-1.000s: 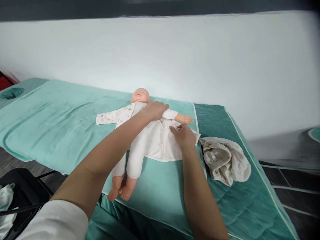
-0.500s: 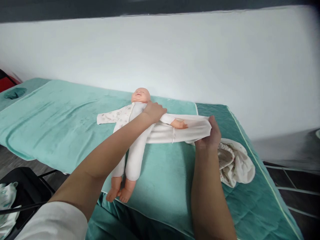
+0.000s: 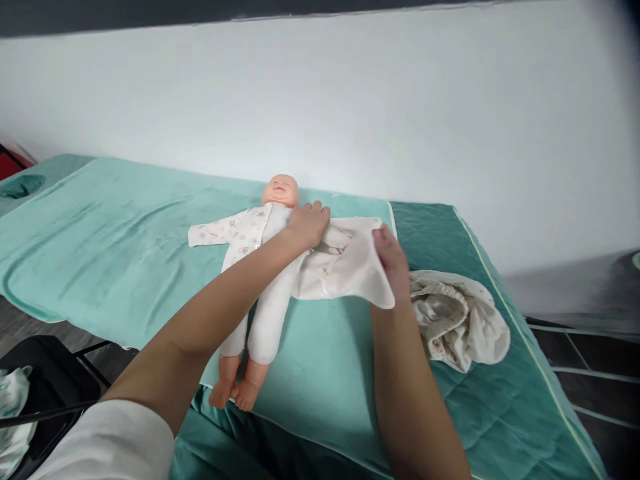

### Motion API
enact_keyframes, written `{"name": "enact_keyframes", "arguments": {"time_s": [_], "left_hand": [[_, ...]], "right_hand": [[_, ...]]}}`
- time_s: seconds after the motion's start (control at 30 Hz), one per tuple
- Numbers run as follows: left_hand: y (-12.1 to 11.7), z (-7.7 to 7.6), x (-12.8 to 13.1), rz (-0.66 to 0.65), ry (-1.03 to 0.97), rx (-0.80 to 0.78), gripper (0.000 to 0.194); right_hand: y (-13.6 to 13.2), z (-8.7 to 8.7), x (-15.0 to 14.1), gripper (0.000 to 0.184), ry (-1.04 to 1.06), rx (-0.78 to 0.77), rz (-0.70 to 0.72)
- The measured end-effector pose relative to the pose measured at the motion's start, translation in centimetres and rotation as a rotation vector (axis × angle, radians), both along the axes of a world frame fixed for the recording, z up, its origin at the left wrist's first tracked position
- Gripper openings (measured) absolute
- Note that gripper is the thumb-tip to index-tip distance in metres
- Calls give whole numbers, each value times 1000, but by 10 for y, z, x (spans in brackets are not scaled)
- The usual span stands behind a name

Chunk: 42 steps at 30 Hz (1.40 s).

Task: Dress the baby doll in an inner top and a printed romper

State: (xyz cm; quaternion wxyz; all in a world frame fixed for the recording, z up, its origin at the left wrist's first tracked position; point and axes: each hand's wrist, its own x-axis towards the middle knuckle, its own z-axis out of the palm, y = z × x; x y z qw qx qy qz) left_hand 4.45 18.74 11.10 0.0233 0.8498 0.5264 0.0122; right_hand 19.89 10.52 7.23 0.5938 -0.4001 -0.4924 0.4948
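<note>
A baby doll [image 3: 273, 293] lies on its back on a teal towel [image 3: 125, 233], head toward the wall. It wears white leggings and a printed white jacket [image 3: 235, 233], whose left sleeve lies spread flat. My left hand [image 3: 306, 223] rests on the doll's chest with fingers curled, pressing it down. My right hand [image 3: 393, 260] grips the jacket's loose right flap [image 3: 345, 267] and holds it over the doll's right arm, which is hidden under the cloth.
A crumpled cream cloth [image 3: 457, 320] lies on the quilted teal bed [image 3: 500, 400] right of the doll. A white wall runs behind. A black chair [image 3: 45, 387] with a cloth stands at lower left, beside the bed edge.
My right hand lifted the jacket's flap off the doll's belly, pulled it out to the right, then brought it back up over the doll's right arm. My left hand stayed on the chest.
</note>
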Motion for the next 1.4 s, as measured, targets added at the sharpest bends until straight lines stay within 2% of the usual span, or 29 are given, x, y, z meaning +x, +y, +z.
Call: {"name": "enact_keyframes", "arguments": {"time_s": [0.07, 0.13, 0.2, 0.27, 0.33, 0.43, 0.57, 0.7, 0.83, 0.9, 1.0, 1.1, 1.3, 1.4], "left_hand": [[-1, 6, -8, -136, -206, -69, 56], [0, 13, -20, -316, -438, -204, 37], [2, 19, -35, -403, -607, -280, 21], [3, 22, -53, -336, -701, -208, 13], [2, 21, -71, -172, -770, -57, 11], [-6, 11, -98, 87, -853, 119, 14], [-31, -15, -125, 176, -934, 316, 10], [-76, -54, -151, 333, -1064, 443, 12], [-130, -92, -183, 476, -1058, 294, 15], [-152, -101, -195, 460, -953, 215, 19], [-174, -103, -202, 374, -741, 191, 30], [-182, -99, -200, 328, -625, 176, 35], [-179, -97, -191, 351, -558, 197, 31], [-176, -99, -185, 372, -589, 212, 25]], "right_hand": [[-9, 0, -14, 47, 28, -23, 131], [-15, -1, -22, 55, 58, -37, 332], [-19, -1, -27, 59, 63, -41, 520], [-23, 0, -29, 55, 49, -35, 632], [-27, 1, -32, 48, 40, -11, 659], [-32, 1, -38, 38, 28, 47, 610], [-36, -4, -45, 35, 26, 104, 551], [-35, -10, -43, 29, 28, 98, 481], [-31, -19, -40, 23, 11, 90, 352], [-31, -27, -38, 22, -1, 89, 256], [-38, -42, -34, 25, -56, 82, 117], [-55, -56, -29, 33, -170, 62, 21], [-91, -69, -31, 52, -559, -49, -213], [-94, -66, -39, 45, -761, -62, -241]]}}
